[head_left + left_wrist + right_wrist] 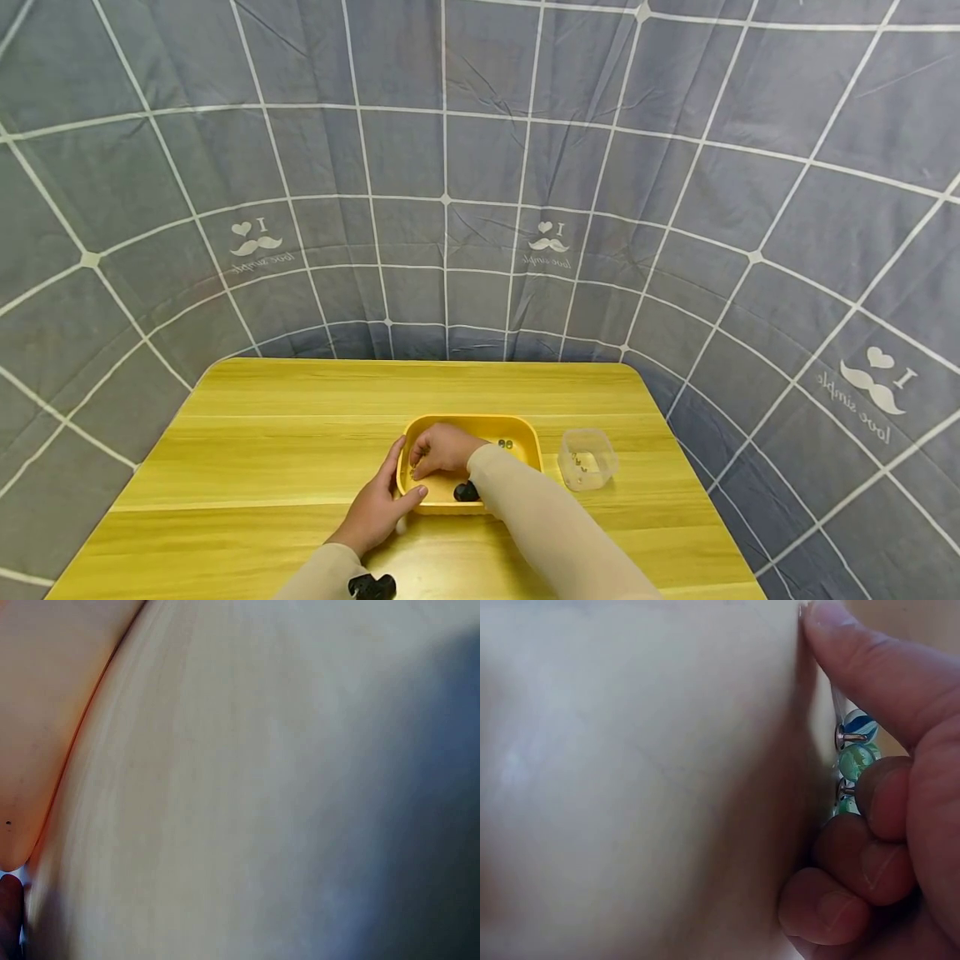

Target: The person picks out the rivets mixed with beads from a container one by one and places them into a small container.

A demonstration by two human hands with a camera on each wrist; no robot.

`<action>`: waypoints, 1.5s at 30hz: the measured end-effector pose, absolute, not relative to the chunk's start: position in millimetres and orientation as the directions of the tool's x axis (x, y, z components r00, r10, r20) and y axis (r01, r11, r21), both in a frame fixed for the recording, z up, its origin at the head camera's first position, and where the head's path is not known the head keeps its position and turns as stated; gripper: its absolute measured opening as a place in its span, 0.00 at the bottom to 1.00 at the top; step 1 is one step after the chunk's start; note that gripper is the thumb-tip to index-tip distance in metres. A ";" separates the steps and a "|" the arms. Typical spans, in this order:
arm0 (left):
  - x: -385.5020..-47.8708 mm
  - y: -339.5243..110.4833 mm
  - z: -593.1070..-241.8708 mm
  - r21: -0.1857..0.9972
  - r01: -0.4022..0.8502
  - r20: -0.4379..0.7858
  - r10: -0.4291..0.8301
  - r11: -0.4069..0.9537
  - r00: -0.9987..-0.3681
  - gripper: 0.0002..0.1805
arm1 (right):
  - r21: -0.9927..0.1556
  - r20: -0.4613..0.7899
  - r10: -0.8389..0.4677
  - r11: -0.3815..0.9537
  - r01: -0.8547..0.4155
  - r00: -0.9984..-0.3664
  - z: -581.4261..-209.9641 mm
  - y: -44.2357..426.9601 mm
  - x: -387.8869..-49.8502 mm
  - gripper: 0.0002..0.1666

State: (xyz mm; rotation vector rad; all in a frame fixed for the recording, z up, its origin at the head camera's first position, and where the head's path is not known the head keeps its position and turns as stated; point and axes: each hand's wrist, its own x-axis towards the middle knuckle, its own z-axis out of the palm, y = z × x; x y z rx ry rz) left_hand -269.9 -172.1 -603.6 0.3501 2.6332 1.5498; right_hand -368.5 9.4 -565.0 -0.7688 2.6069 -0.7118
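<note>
A shallow yellow tray (529, 433) stands on the table. My left hand (377, 508) rests against its left front corner, fingers along the outside and thumb by the front rim. My right hand (447, 448) reaches into the tray's left end with bent fingers. In the right wrist view, glass marbles (857, 760) with green and blue swirls and metal thumbtacks (845, 737) show between the thumb and the curled fingers (874, 874). A tiny glint touches the thumb tip; whether the right hand holds anything is hidden. Two dark marbles (505, 444) lie at the tray's back right.
A clear plastic box (597, 437) with several small golden pieces in it stands right of the tray. The wood-patterned table (285, 417) ends at a grey checked curtain (480, 233). My right sleeve crosses the tray's front right rim.
</note>
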 end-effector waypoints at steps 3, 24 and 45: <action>-269.3 -171.7 -603.0 0.871 0.158 0.054 0.229 0.466 -0.972 0.52 | -0.552 -0.165 -0.578 0.726 -0.411 -0.800 -565.6 9.2 -368.6 0.05; -264.3 -167.9 -598.8 0.868 0.156 0.052 0.227 0.471 -0.972 0.52 | -0.542 -0.155 -0.587 0.723 -0.428 -0.794 -567.0 11.0 -367.5 0.02; -265.3 -167.9 -600.4 0.870 0.151 0.054 0.215 0.469 -0.975 0.52 | -0.528 -0.146 -0.576 0.733 -0.429 -0.804 -562.1 10.1 -364.9 0.02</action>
